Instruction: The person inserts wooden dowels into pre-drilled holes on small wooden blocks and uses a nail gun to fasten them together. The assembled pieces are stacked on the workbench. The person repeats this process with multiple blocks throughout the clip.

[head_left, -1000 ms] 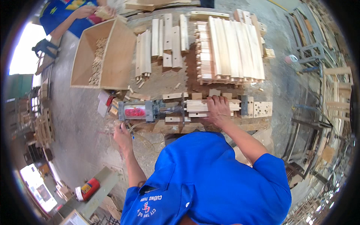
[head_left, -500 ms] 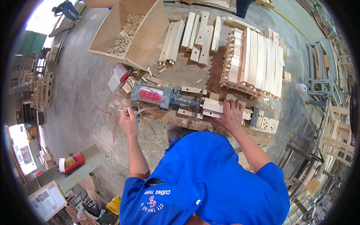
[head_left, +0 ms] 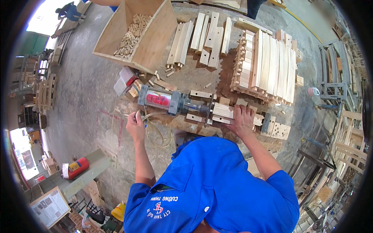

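My left hand (head_left: pixel 135 126) is closed in a pinch left of the pneumatic cylinder (head_left: pixel 157 99), beside thin clear air hoses (head_left: pixel 159 136). What its fingers hold is too small to make out. The cylinder lies on its side, red visible through its clear barrel, its rod pointing right to an upright metal plate (head_left: pixel 210 109). Right of that plate, light wooden pieces (head_left: pixel 222 112) lie side by side. My right hand (head_left: pixel 243 121) grips their right part, fingers over the top and thumb on the near side. Drilled wooden strips (head_left: pixel 203 94) flank the rod.
A plywood box (head_left: pixel 155 46) of wooden dowels (head_left: pixel 134 35) stands at the back left. Loose drilled rails (head_left: pixel 215 46) and a stack of doweled slats (head_left: pixel 268 66) lie beyond my hands. A fire extinguisher (head_left: pixel 75 168) rests at the lower left. Another person (head_left: pixel 70 11) is far left.
The whole view has shifted slightly right and down. Both hands keep their places, the left still pinched and the right still on the wooden pieces.
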A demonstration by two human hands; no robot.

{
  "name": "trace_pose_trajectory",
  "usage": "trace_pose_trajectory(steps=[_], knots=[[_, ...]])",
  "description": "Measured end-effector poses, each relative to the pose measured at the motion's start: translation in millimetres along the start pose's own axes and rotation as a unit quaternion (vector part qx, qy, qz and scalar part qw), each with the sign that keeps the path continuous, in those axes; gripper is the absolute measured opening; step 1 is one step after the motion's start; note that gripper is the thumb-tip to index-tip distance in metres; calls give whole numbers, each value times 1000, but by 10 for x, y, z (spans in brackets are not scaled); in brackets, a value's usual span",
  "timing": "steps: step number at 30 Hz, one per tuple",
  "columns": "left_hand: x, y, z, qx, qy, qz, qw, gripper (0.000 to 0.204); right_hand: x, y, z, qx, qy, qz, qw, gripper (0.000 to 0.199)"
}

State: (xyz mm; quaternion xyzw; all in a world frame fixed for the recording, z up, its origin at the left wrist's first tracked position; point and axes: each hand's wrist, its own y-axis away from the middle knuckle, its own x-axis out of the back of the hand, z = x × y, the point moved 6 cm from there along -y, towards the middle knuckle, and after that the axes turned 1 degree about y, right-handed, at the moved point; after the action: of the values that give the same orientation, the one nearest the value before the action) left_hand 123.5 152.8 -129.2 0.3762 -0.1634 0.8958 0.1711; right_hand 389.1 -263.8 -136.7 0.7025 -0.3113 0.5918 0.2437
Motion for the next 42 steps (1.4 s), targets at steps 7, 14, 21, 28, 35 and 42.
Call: trace_pose_trajectory(steps=[7,14,21,28,35,42], knots=[[3,-241,116,-77,-89,-47,992,25,118,-38,64,-6,-59,-83,995,91],[0,-109,117,-38,-43,-46,997,26,386,-89,241,84,-16,-152,985,60],[57,-28,92,-35,-27,-18,999,24,403,-176,214,135,14,-195,971,50],[347,120,353,-26,-1,49,998,28,953,-253,-14,94,-164,-70,979,49],[245,149,953,-67,156,21,985,28,1320,-826,-452,-65,-645,-96,755,38],[207,300,1064,-83,161,4,983,25,1528,-1696,-711,-129,-872,-193,431,46]])
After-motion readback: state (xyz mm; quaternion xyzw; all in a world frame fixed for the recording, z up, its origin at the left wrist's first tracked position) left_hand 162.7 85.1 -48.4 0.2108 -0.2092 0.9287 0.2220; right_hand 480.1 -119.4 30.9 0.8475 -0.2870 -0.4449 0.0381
